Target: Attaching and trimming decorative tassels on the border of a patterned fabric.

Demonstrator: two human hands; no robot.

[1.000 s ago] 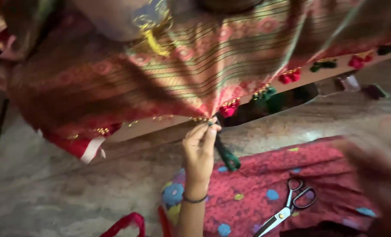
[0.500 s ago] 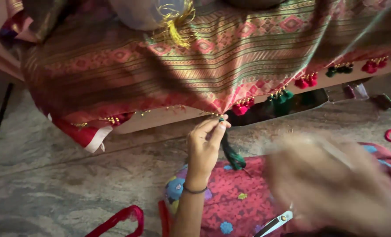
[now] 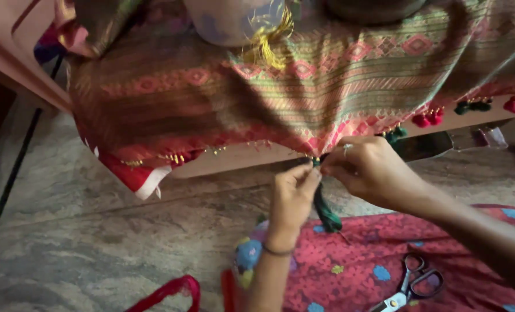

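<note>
A patterned red, green and gold woven cloth (image 3: 327, 75) hangs over a ledge, its lower edge set with red and green tassels (image 3: 428, 118). My left hand (image 3: 292, 196) pinches the cloth's hem at the top of a dark green tassel (image 3: 327, 211) that hangs down from it. My right hand (image 3: 367, 170), with a ring on one finger, meets it at the same spot, fingertips closed on the hem and the tassel's head. A dark band circles my left wrist.
Scissors (image 3: 410, 283) lie on a red floral cloth (image 3: 350, 266) over my lap. A red strap (image 3: 165, 292) lies on the stone floor (image 3: 95, 231). A pale vessel (image 3: 228, 20) with yellow threads (image 3: 266, 43) sits on the cloth above. Small objects sit on the floor at far right.
My right hand swept in from the lower right as a blur and now grips the hem beside my left hand. The view has shifted, so the cloth sits further right.
</note>
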